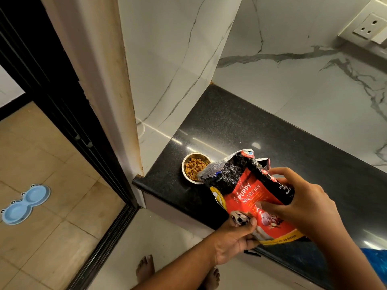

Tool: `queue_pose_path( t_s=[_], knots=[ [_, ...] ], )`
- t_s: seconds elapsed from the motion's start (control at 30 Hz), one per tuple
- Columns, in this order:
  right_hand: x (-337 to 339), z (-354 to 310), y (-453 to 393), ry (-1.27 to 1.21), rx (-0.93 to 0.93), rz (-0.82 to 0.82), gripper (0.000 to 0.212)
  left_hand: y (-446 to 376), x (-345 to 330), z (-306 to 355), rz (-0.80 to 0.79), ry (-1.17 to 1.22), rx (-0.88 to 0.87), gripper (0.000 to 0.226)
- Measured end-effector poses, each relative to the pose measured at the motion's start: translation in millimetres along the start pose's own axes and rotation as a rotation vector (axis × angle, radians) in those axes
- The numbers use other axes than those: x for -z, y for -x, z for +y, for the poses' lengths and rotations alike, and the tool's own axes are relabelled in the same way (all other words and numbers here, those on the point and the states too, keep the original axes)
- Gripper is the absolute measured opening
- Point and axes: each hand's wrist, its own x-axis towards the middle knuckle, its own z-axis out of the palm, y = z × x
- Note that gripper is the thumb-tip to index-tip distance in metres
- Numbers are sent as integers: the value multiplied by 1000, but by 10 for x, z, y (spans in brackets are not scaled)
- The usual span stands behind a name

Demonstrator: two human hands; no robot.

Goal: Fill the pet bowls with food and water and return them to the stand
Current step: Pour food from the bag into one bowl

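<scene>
A steel pet bowl [193,166] holding brown kibble sits on the black granite counter [261,130] near its left end. A red and black puppy food bag [245,191] is tilted with its open mouth over the bowl's right rim. My left hand [236,237] grips the bag's lower end from below. My right hand [301,201] holds the bag's upper right side. The blue two-well bowl stand [25,203] lies empty on the tan floor tiles at the far left.
A black sliding door track [100,245] and frame separate the stand's floor from where I stand. A marble wall and pillar [167,59] back the counter. A wall socket [368,26] is at top right. My bare feet [145,268] show below.
</scene>
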Motion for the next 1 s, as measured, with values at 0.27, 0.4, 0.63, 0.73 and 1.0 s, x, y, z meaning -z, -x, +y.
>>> queue_pose_path(
  t_s=[0.27, 0.4, 0.63, 0.73, 1.0],
  knots=[
    [-31, 116, 101, -131, 57, 9, 70, 20, 11, -49, 34, -60, -18, 36],
    [-103, 261, 165, -223, 97, 33, 72, 56, 31, -26, 48, -125, -6, 35],
    [-225, 472, 242, -408, 141, 90, 74, 97, 34, -9, 93, -263, 28, 62],
    [-290, 545, 292, -465, 129, 121, 74, 151, -14, 17, 87, -294, 35, 51],
    [-488, 843, 465, -613, 70, 210, 80, 187, -70, 50, 150, -457, -56, 65]
  ],
)
